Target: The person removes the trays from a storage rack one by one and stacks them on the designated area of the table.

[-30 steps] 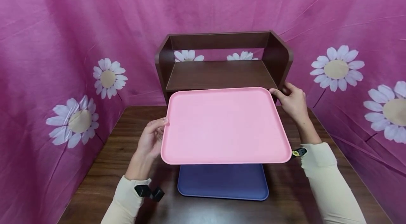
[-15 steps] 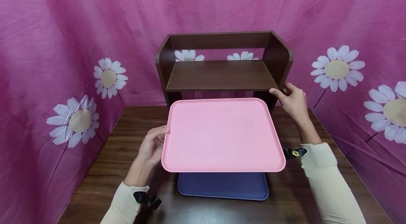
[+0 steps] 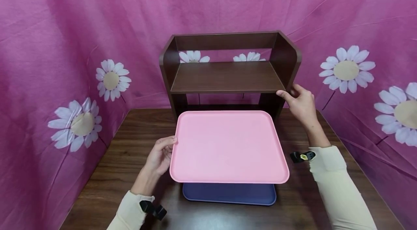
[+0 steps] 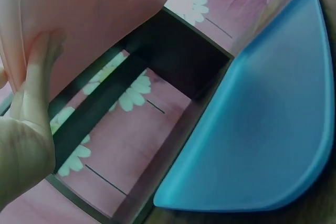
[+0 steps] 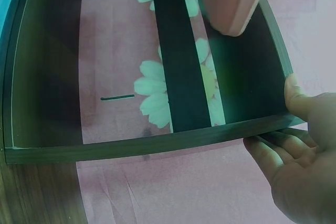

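Observation:
A pink rectangular tray is held up by its left edge in my left hand, thumb on the rim and fingers beneath, as the left wrist view also shows. Under it, a blue tray lies on the table, mostly hidden in the head view. Behind stands a dark brown two-tier shelf. My right hand grips the shelf's right side panel, thumb on the inner side and fingers outside, plain in the right wrist view. The pink tray's far edge is in front of the shelf's lower opening.
The wood-grain table carries the shelf and the blue tray. A pink curtain with white daisies hangs close behind and along both sides. Small black cameras are strapped on the wrists.
My left hand has lowered the pink tray and drawn it away from the shelf's middle board, uncovering the lower opening and covering more of the blue tray. The right hand stays on the shelf.

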The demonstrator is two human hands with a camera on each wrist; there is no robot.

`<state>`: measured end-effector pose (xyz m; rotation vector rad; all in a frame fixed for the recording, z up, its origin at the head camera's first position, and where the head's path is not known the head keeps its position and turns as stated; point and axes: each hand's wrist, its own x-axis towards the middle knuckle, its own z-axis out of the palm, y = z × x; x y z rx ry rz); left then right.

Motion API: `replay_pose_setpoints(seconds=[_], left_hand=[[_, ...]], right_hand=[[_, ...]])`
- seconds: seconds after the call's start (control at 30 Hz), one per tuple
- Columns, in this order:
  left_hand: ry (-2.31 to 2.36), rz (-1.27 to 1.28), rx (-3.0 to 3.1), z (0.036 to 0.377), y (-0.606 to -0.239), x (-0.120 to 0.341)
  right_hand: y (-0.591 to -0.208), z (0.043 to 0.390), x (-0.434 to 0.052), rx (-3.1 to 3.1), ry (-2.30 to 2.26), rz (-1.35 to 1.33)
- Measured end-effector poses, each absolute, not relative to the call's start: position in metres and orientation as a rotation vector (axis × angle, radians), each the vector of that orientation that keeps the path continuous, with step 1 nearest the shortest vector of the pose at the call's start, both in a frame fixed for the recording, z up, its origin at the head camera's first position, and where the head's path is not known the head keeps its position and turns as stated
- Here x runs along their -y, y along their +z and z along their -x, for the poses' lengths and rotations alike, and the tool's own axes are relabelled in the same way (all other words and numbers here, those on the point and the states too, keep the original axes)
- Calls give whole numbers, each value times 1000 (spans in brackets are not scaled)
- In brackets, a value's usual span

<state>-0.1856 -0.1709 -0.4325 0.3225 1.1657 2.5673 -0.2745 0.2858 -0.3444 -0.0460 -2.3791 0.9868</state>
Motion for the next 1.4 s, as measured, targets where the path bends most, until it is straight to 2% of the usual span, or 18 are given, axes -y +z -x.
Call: replay_pose_setpoints(seconds=[0.57,1.4], left_hand=[[2489,-376,-1209,185,-467,173],[2330,-236,-1306,185,-505,168]], right_hand=[[-343,272,-284,2392,1004,51],[-348,277,-289,2401,1047,47]])
